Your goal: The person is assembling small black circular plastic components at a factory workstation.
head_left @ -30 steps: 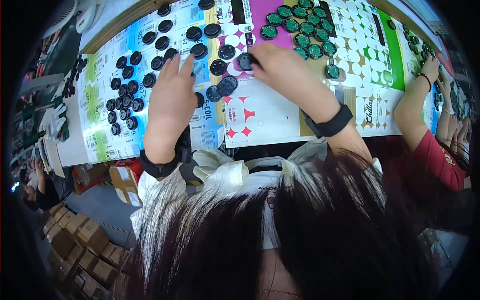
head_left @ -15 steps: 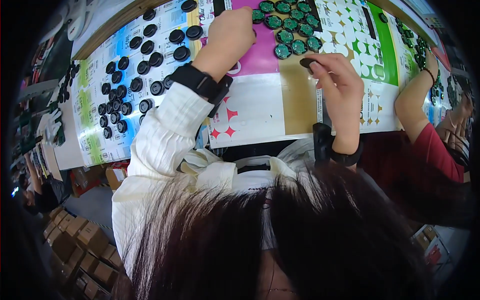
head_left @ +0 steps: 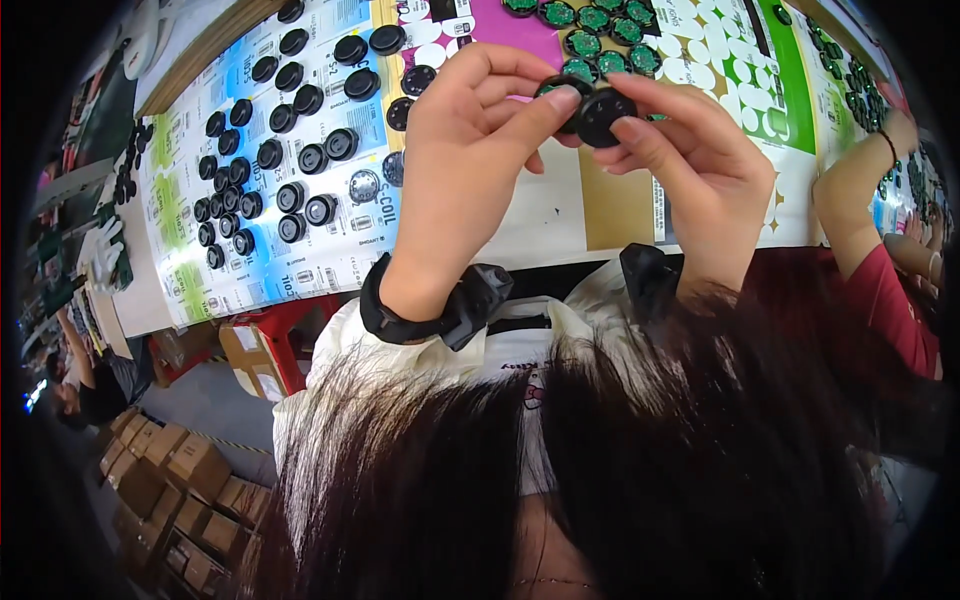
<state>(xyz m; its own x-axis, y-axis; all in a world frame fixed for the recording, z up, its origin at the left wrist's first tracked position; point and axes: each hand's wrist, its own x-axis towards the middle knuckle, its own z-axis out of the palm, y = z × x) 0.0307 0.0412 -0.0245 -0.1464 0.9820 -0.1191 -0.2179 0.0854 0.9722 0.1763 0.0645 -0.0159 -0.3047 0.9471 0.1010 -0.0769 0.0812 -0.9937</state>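
Observation:
My left hand [head_left: 465, 150] pinches a round black housing with a green circuit board [head_left: 553, 88] between thumb and fingers, over the middle of the table. Beside it my right hand [head_left: 705, 155] grips a round black cap [head_left: 604, 118], its dark face with small holes turned up. The two round parts overlap or touch at their edges; whether they are joined I cannot tell. Just beyond them lie several black housings with green circuit boards [head_left: 583, 43]. To the left of my left hand, black round caps [head_left: 362, 83] are spread over the printed sheets.
Printed sheets [head_left: 325, 255] cover the table, with a wooden rail [head_left: 215, 50] along the far left edge. At right, a co-worker's arm in a red sleeve [head_left: 865, 195] reaches over more round parts. A red stool [head_left: 285, 335] and cardboard boxes [head_left: 195, 465] stand at lower left.
My left hand has come back from the far side of the table and now holds a housing. My right hand has raised its black cap to meet it.

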